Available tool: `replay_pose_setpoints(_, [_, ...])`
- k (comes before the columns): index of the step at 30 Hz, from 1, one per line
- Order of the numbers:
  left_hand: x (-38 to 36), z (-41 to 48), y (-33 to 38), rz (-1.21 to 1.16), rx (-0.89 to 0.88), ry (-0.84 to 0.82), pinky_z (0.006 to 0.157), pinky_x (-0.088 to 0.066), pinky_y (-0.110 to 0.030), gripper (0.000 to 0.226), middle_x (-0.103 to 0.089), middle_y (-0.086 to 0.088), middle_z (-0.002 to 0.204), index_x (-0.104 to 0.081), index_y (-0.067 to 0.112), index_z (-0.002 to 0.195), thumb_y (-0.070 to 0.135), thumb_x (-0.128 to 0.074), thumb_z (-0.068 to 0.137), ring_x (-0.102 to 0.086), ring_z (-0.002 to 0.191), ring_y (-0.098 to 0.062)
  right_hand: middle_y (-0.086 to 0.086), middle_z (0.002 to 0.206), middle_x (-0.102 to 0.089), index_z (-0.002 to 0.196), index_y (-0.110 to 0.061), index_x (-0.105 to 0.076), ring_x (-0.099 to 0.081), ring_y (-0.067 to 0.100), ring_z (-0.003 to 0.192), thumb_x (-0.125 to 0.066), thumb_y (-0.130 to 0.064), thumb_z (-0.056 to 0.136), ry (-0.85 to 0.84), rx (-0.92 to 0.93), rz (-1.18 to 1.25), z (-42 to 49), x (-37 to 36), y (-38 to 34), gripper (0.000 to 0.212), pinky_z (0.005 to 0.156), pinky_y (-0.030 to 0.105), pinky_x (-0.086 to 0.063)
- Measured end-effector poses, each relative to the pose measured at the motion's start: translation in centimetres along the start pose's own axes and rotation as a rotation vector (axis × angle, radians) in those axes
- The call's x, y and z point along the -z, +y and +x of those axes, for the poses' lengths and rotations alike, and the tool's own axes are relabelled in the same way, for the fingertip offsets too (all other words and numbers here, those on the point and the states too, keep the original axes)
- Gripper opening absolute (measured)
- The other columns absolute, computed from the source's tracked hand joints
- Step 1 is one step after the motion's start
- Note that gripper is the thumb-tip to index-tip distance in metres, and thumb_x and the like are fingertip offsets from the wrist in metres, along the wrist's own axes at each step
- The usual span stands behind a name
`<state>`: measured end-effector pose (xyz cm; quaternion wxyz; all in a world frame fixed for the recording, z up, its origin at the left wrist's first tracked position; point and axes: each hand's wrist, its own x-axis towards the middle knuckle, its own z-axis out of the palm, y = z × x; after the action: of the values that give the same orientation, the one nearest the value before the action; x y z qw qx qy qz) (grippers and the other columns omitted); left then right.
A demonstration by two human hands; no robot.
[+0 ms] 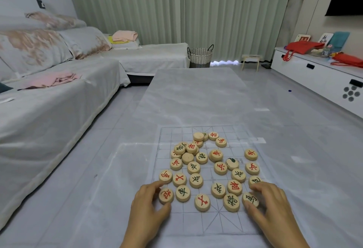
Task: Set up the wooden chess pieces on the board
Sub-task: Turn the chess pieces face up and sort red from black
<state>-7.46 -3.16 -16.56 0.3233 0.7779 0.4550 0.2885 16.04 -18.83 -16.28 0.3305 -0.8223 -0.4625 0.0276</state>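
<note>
Your low marble-look table [196, 94] runs away from you down the middle of a living room, with a covered sofa [49, 100] along its left side, pale green curtains [176, 11] behind, a woven basket [200, 57] past the far edge and a white cabinet [314, 78] to the right.

At the table's near end lies the thin translucent board [198, 222], its grid lines faint. The wooden chess pieces [196, 180] are scattered loosely over its middle and far part, none lined up in rows. Toward the far left of the board several overlap in a small pile, and two discs there show blank faces. The strip of board along its near edge is bare.

Your left hand [147, 214] sits at the board's near left corner. Its thumb and forefinger are curled round a red-marked piece [166, 195], one on each side, pinching it where it lies.

Your right hand [273, 208] is at the near right side of the board. Its thumb and bent fingers close on a dark-marked piece [250, 199] that rests on the board.
</note>
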Motion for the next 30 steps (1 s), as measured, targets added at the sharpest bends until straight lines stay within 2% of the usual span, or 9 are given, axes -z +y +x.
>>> replay_pose_setpoints(4, [-0.2,0.0,-0.3,-0.076,-0.016,0.042,0.076,-0.041,-0.015,0.05,-0.053,0.017,0.097,-0.043,0.05,0.095,0.019,-0.075,0.073,-0.053,0.089,-0.007,-0.014,0.105,-0.052,0.103,-0.031,-0.055,-0.043,0.007,0.101,-0.062,-0.026,0.085,-0.028,0.159,0.01,2.9,-0.2,-3.5,0.02,0.085,0.024,-0.032])
replay_pose_setpoints(10, [-0.5,0.3,-1.2,-0.184,0.022,0.098,0.072,-0.043,-0.008,0.039,-0.058,0.009,0.091,-0.052,0.039,0.091,0.014,-0.075,0.072,-0.05,0.093,-0.003,0.0,0.13,-0.045,0.131,-0.02,-0.043,-0.038,0.019,0.123,-0.047,-0.032,0.093,-0.177,0.234,-0.125,10.9,-5.2,-8.7,0.04,0.102,0.031,-0.031])
replay_pose_setpoints(12, [-0.7,0.4,-1.5,-0.198,0.038,0.103,0.07,-0.043,-0.008,0.037,-0.059,0.007,0.086,-0.056,0.037,0.089,0.012,-0.076,0.071,-0.052,0.088,-0.005,0.004,0.134,-0.043,0.132,-0.017,-0.041,-0.036,0.022,0.125,-0.046,-0.034,0.093,-0.198,0.211,-0.217,12.9,-6.7,-9.6,0.043,0.104,0.034,-0.031])
replay_pose_setpoints(14, [-0.7,0.6,-1.7,-0.217,0.033,0.113,0.07,-0.042,-0.006,0.027,-0.055,0.016,0.098,-0.06,0.037,0.083,0.02,-0.075,0.069,-0.052,0.086,-0.005,0.007,0.132,-0.044,0.129,-0.015,-0.044,-0.036,0.025,0.122,-0.045,-0.038,0.092,-0.226,0.178,-0.308,14.4,-7.8,-10.0,0.043,0.102,0.036,-0.03])
replay_pose_setpoints(17, [-0.8,0.5,-1.6,-0.226,0.024,0.099,0.07,-0.041,-0.006,0.041,-0.054,0.016,0.101,-0.052,0.046,0.097,0.03,-0.068,0.062,-0.051,0.088,-0.004,0.007,0.129,-0.047,0.125,-0.016,-0.049,-0.038,0.025,0.121,-0.047,-0.044,0.09,-0.25,0.145,-0.349,15.3,-8.6,-10.0,0.045,0.102,0.036,-0.029])
replay_pose_setpoints(19, [-0.7,0.6,-1.7,-0.231,0.036,0.082,0.07,-0.041,-0.007,0.026,-0.059,0.002,0.083,-0.06,0.037,0.081,0.019,-0.074,0.068,-0.051,0.087,-0.006,0.006,0.127,-0.048,0.123,-0.016,-0.051,-0.039,0.024,0.12,-0.051,-0.043,0.088,-0.21,0.143,-0.305,15.6,-8.2,-9.8,0.044,0.102,0.035,-0.029])
replay_pose_setpoints(23, [-0.8,0.7,-2.0,-0.204,0.039,0.102,0.07,-0.042,-0.007,0.044,-0.057,0.014,0.094,-0.055,0.045,0.091,0.011,-0.075,0.07,-0.052,0.086,-0.005,0.009,0.126,-0.049,0.125,-0.016,-0.052,-0.042,0.027,0.117,-0.052,-0.035,0.088,-0.083,0.007,-0.202,16.4,-5.0,-7.5,0.042,0.098,0.037,-0.035])
replay_pose_setpoints(27, [-1.0,0.7,-1.8,-0.167,0.038,0.104,0.071,-0.041,-0.005,0.036,-0.059,0.008,0.081,-0.056,0.039,0.081,0.011,-0.076,0.07,-0.051,0.088,-0.005,0.008,0.126,-0.051,0.121,-0.016,-0.054,-0.047,0.028,0.116,-0.053,-0.029,0.086,-0.176,-0.19,-0.32,16.7,-2.1,-3.2,0.037,0.094,0.037,-0.038])
replay_pose_setpoints(30, [-1.0,0.7,-1.7,-0.186,0.042,0.119,0.07,-0.041,-0.004,0.038,-0.058,0.012,0.09,-0.055,0.037,0.086,0.01,-0.076,0.07,-0.051,0.087,-0.003,0.007,0.119,-0.055,0.11,-0.018,-0.057,-0.05,0.026,0.109,-0.056,-0.029,0.083,-0.22,-0.197,-0.34,16.3,-2.1,-2.0,0.029,0.088,0.036,-0.038])
